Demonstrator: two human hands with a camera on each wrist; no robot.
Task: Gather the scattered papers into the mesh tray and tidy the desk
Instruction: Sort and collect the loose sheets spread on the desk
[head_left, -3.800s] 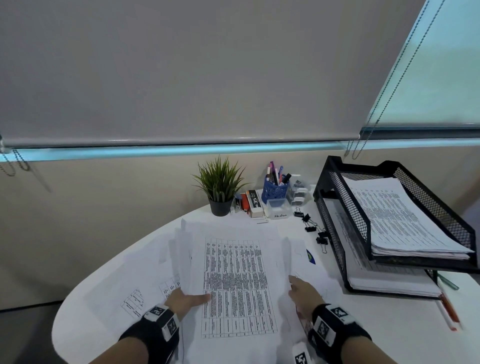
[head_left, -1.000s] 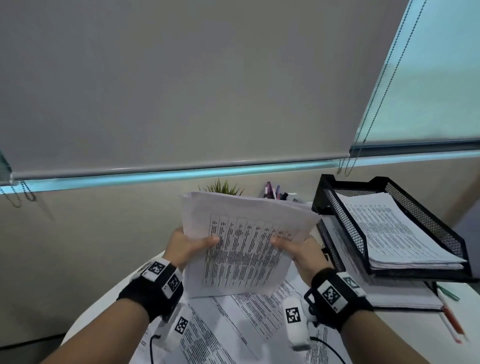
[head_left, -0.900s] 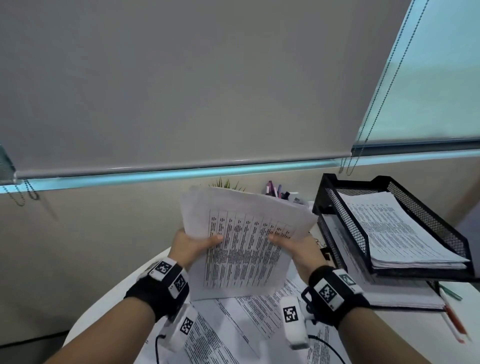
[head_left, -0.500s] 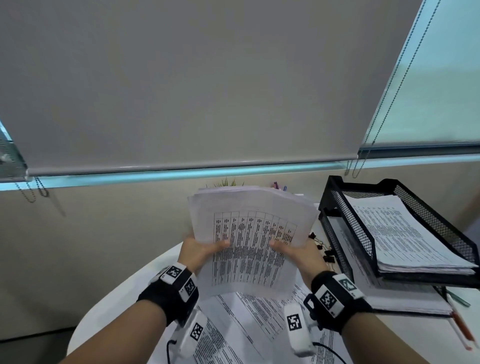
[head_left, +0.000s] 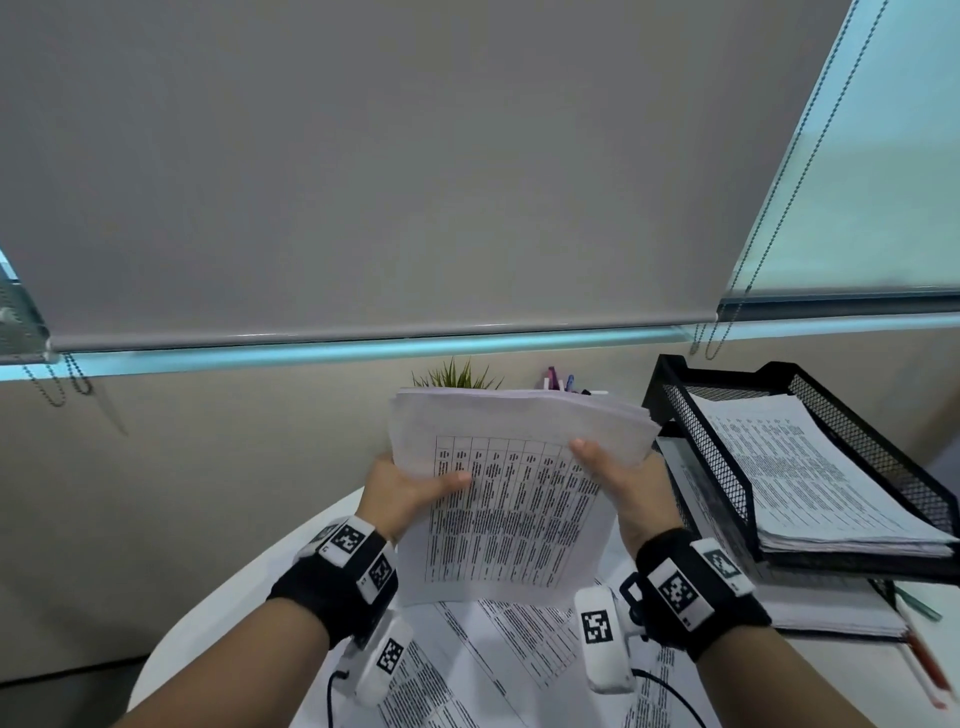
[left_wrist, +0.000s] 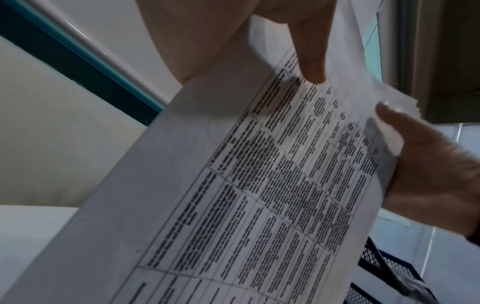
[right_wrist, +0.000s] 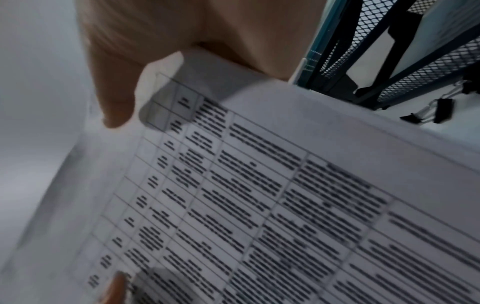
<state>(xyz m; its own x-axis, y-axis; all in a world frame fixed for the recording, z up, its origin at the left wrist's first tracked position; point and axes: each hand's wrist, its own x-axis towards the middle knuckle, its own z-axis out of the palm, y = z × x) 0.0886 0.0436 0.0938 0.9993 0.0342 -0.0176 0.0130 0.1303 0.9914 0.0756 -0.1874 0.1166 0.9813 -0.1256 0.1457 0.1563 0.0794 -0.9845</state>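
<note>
I hold a stack of papers (head_left: 511, 499) upright above the desk (head_left: 218, 618), my left hand (head_left: 400, 493) gripping its left edge and my right hand (head_left: 623, 486) its right edge, each thumb lying across the printed table on the front sheet. More printed sheets (head_left: 498, 654) lie flat on the desk below the stack. To the right stands the black mesh tray (head_left: 727, 467), both tiers holding paper. Green plant (head_left: 457, 375) tips and pens (head_left: 560, 378) show just over the stack's top edge.

Bare forearms end in black wrist bands (head_left: 332, 587) carrying white blocks printed with black square markers; a thin black cable (head_left: 670, 691) trails from the right one.
</note>
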